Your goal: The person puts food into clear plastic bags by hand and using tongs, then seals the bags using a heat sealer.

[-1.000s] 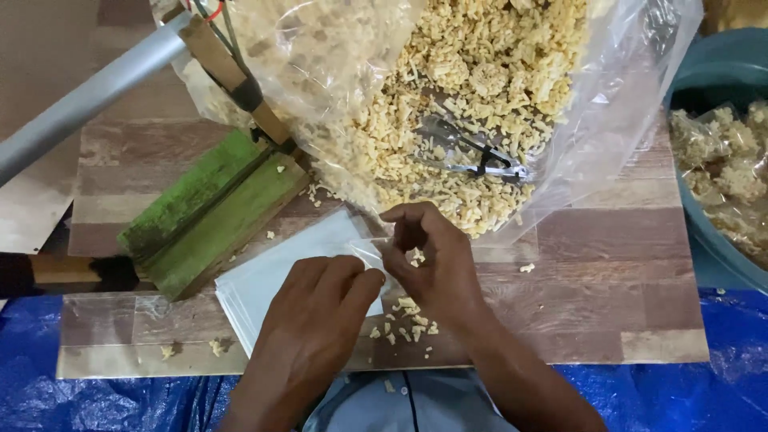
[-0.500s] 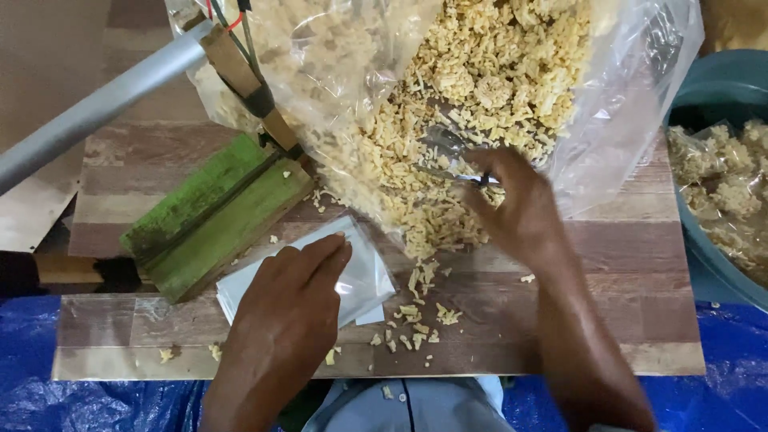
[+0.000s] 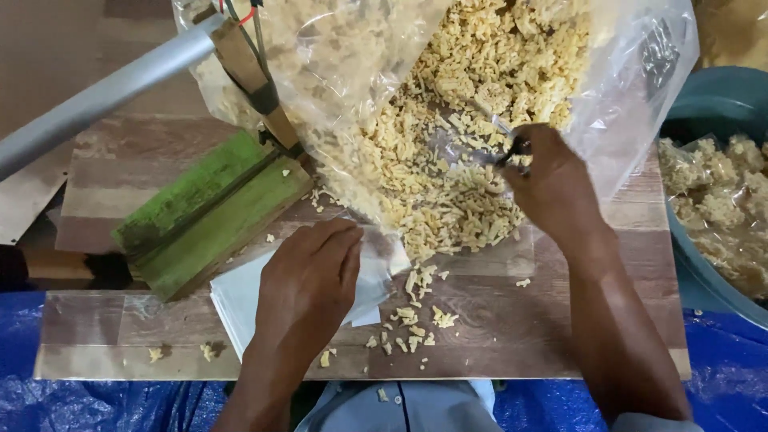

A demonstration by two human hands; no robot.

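Note:
My left hand (image 3: 308, 276) lies flat, fingers apart, on a stack of small clear plastic bags (image 3: 240, 300) at the near middle of the wooden board (image 3: 136, 160). My right hand (image 3: 552, 188) reaches into the mouth of a large clear plastic sack (image 3: 376, 56) full of pale yellow snack pieces (image 3: 448, 184) and grips the handle of a metal scoop (image 3: 504, 132) buried in them. Loose snack pieces (image 3: 412, 308) lie scattered on the board between my hands.
A green wooden sealing bar (image 3: 212, 212) with a grey metal handle (image 3: 104, 96) sits at the left. A teal basin (image 3: 716, 108) holding bagged snacks stands at the right edge. Blue tarpaulin (image 3: 80, 404) covers the floor below.
My right hand left the small bags, moved up and right into the big sack and took hold of the scoop. More pieces lie spilled on the board. My left hand stayed on the bags.

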